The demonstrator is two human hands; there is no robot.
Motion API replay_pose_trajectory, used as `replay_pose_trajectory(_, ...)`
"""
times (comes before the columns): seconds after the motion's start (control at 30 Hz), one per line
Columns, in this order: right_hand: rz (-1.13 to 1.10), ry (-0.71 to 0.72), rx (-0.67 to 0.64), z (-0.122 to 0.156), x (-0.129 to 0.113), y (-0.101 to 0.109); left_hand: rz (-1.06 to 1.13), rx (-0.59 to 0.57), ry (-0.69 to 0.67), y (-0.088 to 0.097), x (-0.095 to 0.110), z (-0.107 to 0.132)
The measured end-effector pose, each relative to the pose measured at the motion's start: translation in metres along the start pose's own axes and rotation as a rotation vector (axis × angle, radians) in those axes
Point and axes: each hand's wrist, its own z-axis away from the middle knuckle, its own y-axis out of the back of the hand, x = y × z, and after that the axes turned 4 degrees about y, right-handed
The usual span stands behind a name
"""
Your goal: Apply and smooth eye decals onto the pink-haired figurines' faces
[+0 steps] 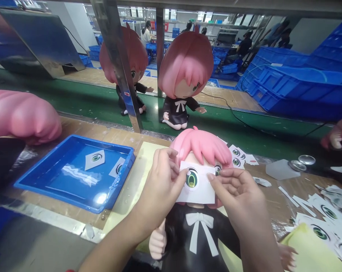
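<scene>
A white paper decal (199, 190) printed with a green eye is stretched between my two hands over the face of a pink-haired figure (196, 145). My left hand (165, 179) pinches its left edge, and my right hand (234, 190) pinches the right edge. The decal covers much of the face; whether it touches the surface I cannot tell. One printed eye shows behind my right fingertips. The figure lies in front of me, with a black dress and a white bow (199, 223). To the left, a blue tray (71, 202) of water holds two eye decals (95, 158).
Eye decals (319, 232) and paper scraps lie on the right, near a yellow cloth (309, 245) and round metal lids (297, 165). Two kneeling figures (185, 64) sit on the green conveyor (151, 107) behind a metal post (114, 49). Blue crates (304, 85) stand at back right.
</scene>
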Motion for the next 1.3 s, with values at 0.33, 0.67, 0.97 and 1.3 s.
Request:
replay_pose_trajectory(0.33,0.051,0.032,0.017,0.000,0.003,-0.003,-0.220,0.086,-0.208,-0.003,0.002,-0.008)
replay_pose_trajectory(0.67,0.099,0.083,0.079,-0.001,0.003,-0.007,-0.343,0.123,-0.319,-0.008,0.000,-0.015)
replay_pose_trajectory(0.97,0.102,0.076,0.085,0.006,-0.008,-0.013,-0.634,0.215,-0.475,-0.008,-0.003,-0.017)
replay_pose_trajectory(1.3,0.092,0.002,0.061,0.003,0.005,-0.005,-0.667,0.239,-0.650,0.000,-0.014,-0.017)
